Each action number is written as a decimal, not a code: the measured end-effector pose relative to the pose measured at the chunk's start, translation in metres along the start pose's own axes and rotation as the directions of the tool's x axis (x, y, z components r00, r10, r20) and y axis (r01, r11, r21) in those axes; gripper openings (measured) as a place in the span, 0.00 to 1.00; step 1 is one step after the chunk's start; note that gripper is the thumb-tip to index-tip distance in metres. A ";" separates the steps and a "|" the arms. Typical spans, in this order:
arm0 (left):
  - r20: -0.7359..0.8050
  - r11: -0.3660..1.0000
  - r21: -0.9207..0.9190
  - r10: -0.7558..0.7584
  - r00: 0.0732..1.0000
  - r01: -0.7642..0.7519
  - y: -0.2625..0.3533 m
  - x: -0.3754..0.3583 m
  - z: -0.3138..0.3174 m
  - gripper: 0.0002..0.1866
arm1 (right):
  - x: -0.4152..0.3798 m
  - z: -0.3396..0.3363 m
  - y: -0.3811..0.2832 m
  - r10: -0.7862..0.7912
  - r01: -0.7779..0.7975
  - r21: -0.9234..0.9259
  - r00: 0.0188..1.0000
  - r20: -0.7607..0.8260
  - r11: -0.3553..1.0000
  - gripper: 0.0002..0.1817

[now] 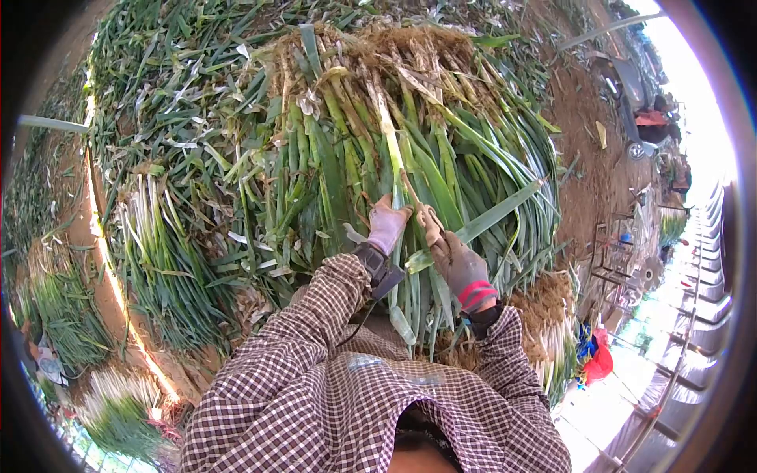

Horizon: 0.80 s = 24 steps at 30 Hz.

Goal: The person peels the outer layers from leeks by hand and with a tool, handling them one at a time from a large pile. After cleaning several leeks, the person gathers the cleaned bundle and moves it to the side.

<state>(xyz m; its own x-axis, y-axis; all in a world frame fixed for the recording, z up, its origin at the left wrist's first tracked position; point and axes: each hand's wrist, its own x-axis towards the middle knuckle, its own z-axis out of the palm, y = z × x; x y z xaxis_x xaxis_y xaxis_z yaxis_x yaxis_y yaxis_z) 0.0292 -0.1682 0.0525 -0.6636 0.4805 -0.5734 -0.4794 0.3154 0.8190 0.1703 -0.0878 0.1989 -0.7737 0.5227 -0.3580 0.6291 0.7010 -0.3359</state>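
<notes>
A large pile of green onions [441,158] with brown roots at its far end lies in front of me. My left hand [386,225], in a pale glove, is closed around a green onion stalk [392,146] that points away from me. Close beside it on the right, my right hand [452,256], in a dirty glove with a pink cuff, is closed on a brownish outer leaf [410,189] next to the stalk. Green leaves hang down between and below both hands.
Cleaned onion bundles [158,252] lie at the left, with more [118,410] at the lower left. Leaf scraps [189,94] cover the ground. Another bundle [552,339] and a red bag [599,359] are at the right. A vehicle [631,102] stands at the upper right.
</notes>
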 end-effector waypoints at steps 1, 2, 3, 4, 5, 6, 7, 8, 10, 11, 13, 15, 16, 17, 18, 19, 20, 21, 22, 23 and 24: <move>-0.014 0.999 0.022 0.041 0.999 -0.041 -0.009 0.004 0.001 0.21 | 0.012 0.000 -0.003 -0.007 0.007 -0.007 1.000 0.010 1.000 0.22; -0.027 0.996 0.045 0.082 0.996 -0.081 -0.018 0.007 0.001 0.22 | 0.024 0.001 -0.005 -0.013 0.013 -0.015 1.000 0.019 1.000 0.22; 0.004 0.999 -0.034 0.030 1.000 -0.030 -0.001 -0.004 -0.005 0.26 | 0.037 0.006 -0.006 -0.048 0.048 -0.003 0.999 -0.024 0.999 0.23; -0.012 0.999 0.007 0.046 0.999 -0.046 0.001 -0.006 -0.007 0.28 | 0.052 0.010 -0.007 -0.037 0.036 -0.020 0.999 -0.025 0.999 0.24; -0.028 0.997 0.049 0.060 0.998 -0.059 0.002 -0.009 -0.008 0.30 | 0.069 0.013 -0.010 -0.025 0.024 -0.036 0.999 -0.024 0.999 0.25; -0.044 0.993 0.091 0.075 0.996 -0.070 0.004 -0.011 -0.010 0.32 | 0.086 0.015 -0.012 -0.012 0.011 -0.052 1.000 -0.024 0.999 0.25; 0.029 0.998 0.059 0.026 0.999 -0.028 0.011 -0.016 -0.017 0.38 | 0.102 0.018 -0.016 0.014 -0.015 -0.046 1.000 -0.015 0.999 0.28; 0.007 0.995 0.073 0.072 0.997 -0.072 0.009 -0.017 -0.019 0.37 | 0.118 0.018 -0.019 0.024 -0.024 -0.050 1.000 -0.007 0.998 0.28; -0.033 0.983 0.103 0.159 0.987 -0.155 0.002 -0.021 -0.020 0.35 | 0.149 0.019 -0.025 0.046 -0.046 -0.058 0.999 0.010 0.997 0.28; -0.010 0.990 0.064 0.125 0.992 -0.125 0.000 -0.020 -0.023 0.36 | 0.166 0.019 -0.028 0.070 -0.070 -0.058 0.998 0.003 0.996 0.27; 0.052 0.995 -0.077 0.062 0.997 -0.058 0.002 -0.018 -0.028 0.34 | 0.193 0.024 -0.031 0.114 -0.114 -0.056 0.993 -0.010 0.992 0.27; 0.109 0.975 -0.219 -0.001 0.994 0.025 0.007 -0.018 -0.035 0.34 | 0.199 0.035 -0.017 0.077 -0.078 -0.024 0.997 -0.026 0.997 0.26; 0.136 0.954 -0.291 -0.033 0.990 0.072 0.015 -0.019 -0.040 0.33 | 0.197 0.033 -0.017 0.063 -0.063 -0.006 0.997 -0.033 0.998 0.26; 0.168 0.925 -0.360 -0.066 0.984 0.123 0.023 -0.023 -0.045 0.33 | 0.182 0.031 -0.013 0.047 -0.047 -0.030 0.999 -0.011 0.998 0.25; 0.188 0.908 -0.396 -0.062 0.980 0.134 0.028 -0.024 -0.049 0.33 | 0.153 0.015 -0.026 0.055 -0.055 0.005 0.998 0.006 0.998 0.24; 0.207 0.890 -0.433 -0.055 0.977 0.142 0.033 -0.025 -0.054 0.33 | 0.122 0.006 -0.035 0.062 -0.062 0.040 0.998 0.021 0.997 0.23; 0.223 0.871 -0.468 -0.045 0.974 0.147 0.036 -0.026 -0.060 0.33 | 0.093 0.008 -0.029 0.041 -0.042 0.048 0.999 0.020 0.998 0.23; 0.244 0.843 -0.505 -0.064 0.968 0.183 0.039 -0.026 -0.065 0.33 | 0.070 0.008 -0.023 0.017 -0.018 0.056 1.000 0.019 0.998 0.23; 0.266 0.813 -0.539 -0.083 0.960 0.220 0.040 -0.027 -0.070 0.34 | 0.052 0.011 -0.020 0.005 -0.006 0.078 1.000 0.012 0.997 0.23; 0.291 0.781 -0.570 -0.100 0.951 0.257 0.040 -0.028 -0.074 0.34 | 0.038 0.013 -0.017 -0.004 0.003 0.100 1.000 0.005 0.995 0.23; 0.291 0.789 -0.564 -0.088 0.953 0.245 0.038 -0.030 -0.077 0.34 | 0.032 0.013 -0.016 -0.011 0.011 0.122 1.000 -0.002 0.992 0.23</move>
<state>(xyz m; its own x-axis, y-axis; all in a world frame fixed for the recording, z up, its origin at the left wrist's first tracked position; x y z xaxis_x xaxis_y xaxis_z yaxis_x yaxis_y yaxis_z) -0.0132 -0.2334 0.0985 -0.4232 0.6681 -0.6120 -0.8642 -0.0948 0.4941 0.1370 -0.0887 0.1817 -0.7808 0.5157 -0.3527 0.6248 0.6426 -0.4436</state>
